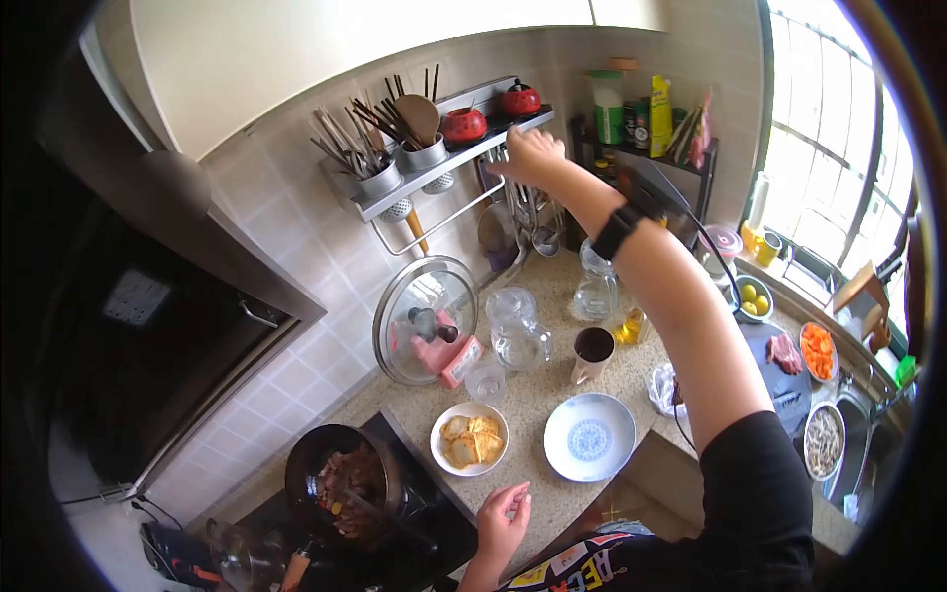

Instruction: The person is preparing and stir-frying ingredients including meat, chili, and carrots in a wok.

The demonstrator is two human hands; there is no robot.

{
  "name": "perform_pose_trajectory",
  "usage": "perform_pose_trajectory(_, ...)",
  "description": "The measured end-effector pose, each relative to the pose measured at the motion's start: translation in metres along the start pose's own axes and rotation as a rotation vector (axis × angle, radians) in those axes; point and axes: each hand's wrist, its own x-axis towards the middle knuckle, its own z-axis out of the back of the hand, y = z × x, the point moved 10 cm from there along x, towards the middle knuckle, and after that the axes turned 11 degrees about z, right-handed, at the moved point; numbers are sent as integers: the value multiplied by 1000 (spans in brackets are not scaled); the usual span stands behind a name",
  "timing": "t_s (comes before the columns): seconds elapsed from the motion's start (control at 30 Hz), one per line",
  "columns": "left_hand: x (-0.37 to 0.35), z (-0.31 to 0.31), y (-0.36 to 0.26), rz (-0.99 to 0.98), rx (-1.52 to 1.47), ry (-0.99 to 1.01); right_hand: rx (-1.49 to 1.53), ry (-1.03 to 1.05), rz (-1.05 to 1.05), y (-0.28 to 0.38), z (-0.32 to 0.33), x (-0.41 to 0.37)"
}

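Note:
My right hand [536,158] is raised at the right part of the wall rack [434,166], just below a red spotted pot [520,99]. Its fingers are curled, and what they hold, if anything, is hidden. Several ladles and other utensils hang under the rack beside it, among them a ladle [546,241]. My left hand [504,521] hovers low by the counter's front edge, fingers loosely bent and apart, nothing in it. Closest to it are a bowl of browned slices [471,441] and a white-blue plate [590,437]. A wok [345,483] with meat pieces sits on the stove, a spatula lying in it.
A glass lid [426,321] leans on the wall near a glass pitcher [518,335] and a mug [593,353]. At right are an oil bottle [629,326], raw meat on a cutting board [769,380], carrots [818,350] and a sink [856,434].

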Motion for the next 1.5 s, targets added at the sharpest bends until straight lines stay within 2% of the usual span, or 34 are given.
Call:
perform_pose_trajectory(0.13, 15, -7, -8, 42, 8, -117, 95, -44, -132, -15, -15, 65)
perform_pose_trajectory(0.27, 31, -9, -25, 58, 27, -213, 172, -122, -142, -20, -34, 106)
perform_pose_trajectory(0.33, 39, -13, -26, 84, 14, -236, 221, -87, -126, -22, -49, 120)
perform_pose_trajectory(0.43, 40, -19, -26, 107, 18, -267, 277, -56, -114, -21, -72, 130)
perform_pose_trajectory(0.63, 39, -37, -16, 135, 25, -237, 333, -94, -133, -15, -71, 127)
perform_pose_trajectory(0.83, 35, -44, -22, 173, 54, -184, 332, -225, -192, -16, -54, 115)
perform_pose_trajectory(0.9, 30, -47, -21, 160, 57, -153, 312, -311, -123, -15, -35, 108)
perform_pose_trajectory(1.17, 11, -24, -27, 98, 96, -87, 177, -395, 72, 2, 46, 37)
perform_pose_trajectory(1.2, 9, -23, -27, 69, 80, -66, 133, -336, 86, 6, 54, 22)
perform_pose_trajectory(1.3, -3, -15, -34, 9, 30, 4, 101, -268, 154, 28, 81, -39)
perform_pose_trajectory(1.33, -11, -11, -41, -38, 16, 27, 119, -363, 214, 36, 89, -64)
perform_pose_trajectory(1.37, -20, -5, -45, -86, 2, 50, 108, -355, 202, 40, 92, -90)
perform_pose_trajectory(1.43, -40, 9, -43, -107, 9, 110, 188, -304, 361, 75, 103, -148)
perform_pose_trajectory(1.5, -68, 21, -50, -184, -13, 198, 197, -254, 361, 105, 104, -209)
